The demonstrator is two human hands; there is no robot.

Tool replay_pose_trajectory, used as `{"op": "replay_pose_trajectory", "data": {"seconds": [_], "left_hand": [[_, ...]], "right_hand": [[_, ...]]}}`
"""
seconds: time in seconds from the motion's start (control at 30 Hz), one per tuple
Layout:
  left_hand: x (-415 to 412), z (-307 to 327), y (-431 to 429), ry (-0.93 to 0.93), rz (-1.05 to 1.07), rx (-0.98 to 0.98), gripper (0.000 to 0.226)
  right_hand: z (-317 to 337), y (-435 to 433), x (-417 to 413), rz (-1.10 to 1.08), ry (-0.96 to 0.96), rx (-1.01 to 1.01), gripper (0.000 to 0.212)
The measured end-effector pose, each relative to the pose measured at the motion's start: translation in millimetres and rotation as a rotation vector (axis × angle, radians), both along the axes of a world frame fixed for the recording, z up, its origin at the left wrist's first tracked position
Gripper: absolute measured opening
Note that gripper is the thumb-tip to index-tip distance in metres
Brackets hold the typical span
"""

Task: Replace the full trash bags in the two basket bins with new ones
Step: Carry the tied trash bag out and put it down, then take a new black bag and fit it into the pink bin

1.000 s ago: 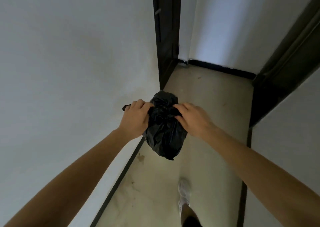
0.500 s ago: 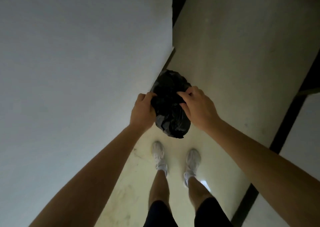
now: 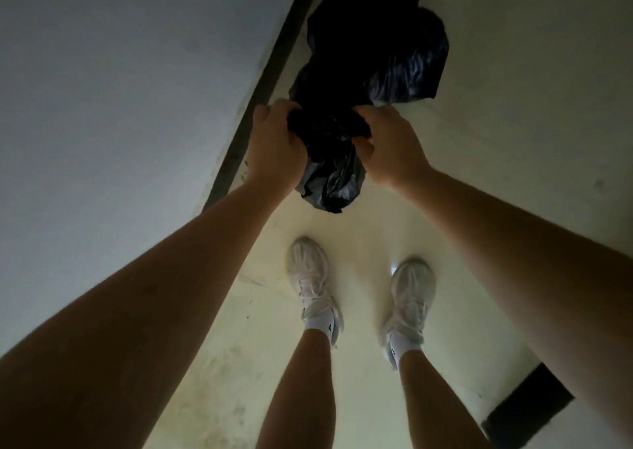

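Overhead, both hands grip a black trash bag (image 3: 329, 140) above pale floor (image 3: 479, 174).

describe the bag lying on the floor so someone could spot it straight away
Follow the dark skirting strip along the wall to the top of the view. The floor bag lies beside it on the pale floor, ahead of the white sneakers. Unlike the held bag, no hand touches it.

i see thin black plastic in the trash bag (image 3: 373, 54), crinkled and faintly glossy where it catches light. the floor (image 3: 513, 140) looks smooth, pale and slightly shiny, with scuffs. the wall (image 3: 120, 88) is matt and plain. the shoes (image 3: 308, 277) look like white mesh cloth.
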State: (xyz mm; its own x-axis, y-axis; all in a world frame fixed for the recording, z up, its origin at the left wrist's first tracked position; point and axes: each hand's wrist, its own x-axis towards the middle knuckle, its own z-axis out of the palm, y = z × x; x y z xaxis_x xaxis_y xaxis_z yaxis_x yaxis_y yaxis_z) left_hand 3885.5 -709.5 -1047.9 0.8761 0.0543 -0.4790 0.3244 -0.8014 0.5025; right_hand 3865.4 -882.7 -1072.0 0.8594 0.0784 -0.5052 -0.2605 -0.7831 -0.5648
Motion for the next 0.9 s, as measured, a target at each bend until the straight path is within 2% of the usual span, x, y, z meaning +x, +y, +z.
{"op": "replay_pose_trajectory", "data": {"seconds": [0.1, 0.2, 0.27, 0.43, 0.57, 0.67, 0.8, 0.9], "left_hand": [[1, -44, 7, 0.027, -0.008, 0.011, 0.037], [-11, -74, 8, 0.229, -0.131, 0.016, 0.044], [-21, -79, 7, 0.318, -0.178, -0.004, 0.050], [-24, -32, 6, 0.161, -0.198, 0.091, 0.057], [2, 67, -6, -0.153, -0.309, 0.200, 0.055], [37, 167, -20, -0.396, -0.371, 0.240, 0.055], [80, 335, -45, -0.645, -0.439, 0.287, 0.057], [98, 478, -59, -0.786, -0.433, 0.311, 0.057]], "right_hand": [[-41, 8, 8, 0.027, 0.062, 0.086, 0.052], [-61, 13, 0, 0.124, 0.257, 0.082, 0.069], [-64, 9, -9, 0.127, 0.296, 0.057, 0.073], [-15, -9, -17, 0.044, 0.137, -0.063, 0.068], [77, -42, 17, 0.092, -0.183, -0.231, 0.063], [179, -69, 55, 0.143, -0.432, -0.307, 0.062], [348, -101, 97, 0.157, -0.678, -0.371, 0.061], [486, -119, 113, 0.099, -0.789, -0.372, 0.060]]}}
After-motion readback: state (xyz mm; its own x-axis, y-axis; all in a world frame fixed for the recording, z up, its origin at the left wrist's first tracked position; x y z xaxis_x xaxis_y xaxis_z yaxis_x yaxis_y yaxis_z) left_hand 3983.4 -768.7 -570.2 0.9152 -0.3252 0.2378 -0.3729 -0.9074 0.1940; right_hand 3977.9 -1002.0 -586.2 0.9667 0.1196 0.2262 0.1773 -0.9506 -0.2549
